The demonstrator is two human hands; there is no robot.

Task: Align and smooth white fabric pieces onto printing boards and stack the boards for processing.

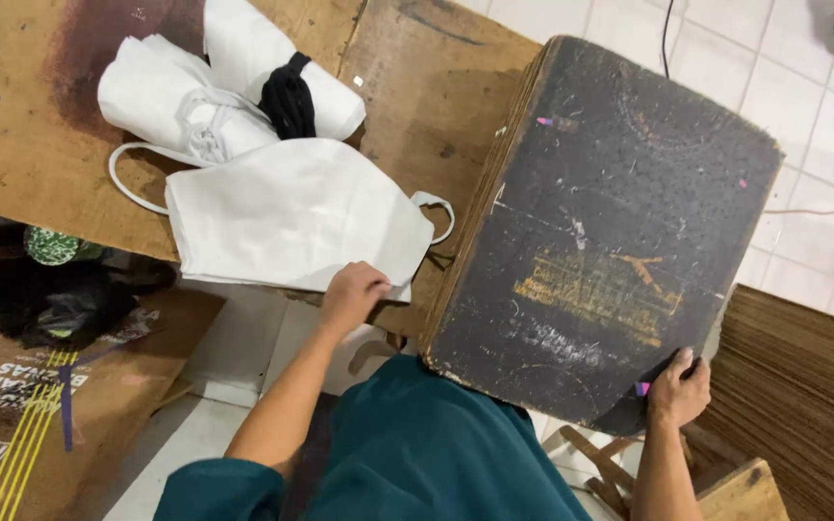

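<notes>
Wooden table (31,145): left hand (351,294) grips white bag (291,217).

A flat bag (291,217) lies on the table (21,145), left of the board (610,232), bundles (214,82) behind.

Taking the dark board (610,232) as the landmark: its top face is bare, so a hand could cross it freely. Just beside its left edge, a strip of bare wooden tabletop (427,87) runs up and away. Further left, the flat white cloth bag (291,217) blocks the way, its handle loop (441,217) reaching almost to the board. Beyond that, rolled white bundles (214,92) tied with a black band (289,96) crowd the table. Right of the board, a stack of cardboard sheets (803,405) closes off the near side, with white floor tiles (822,116) further off.
</notes>
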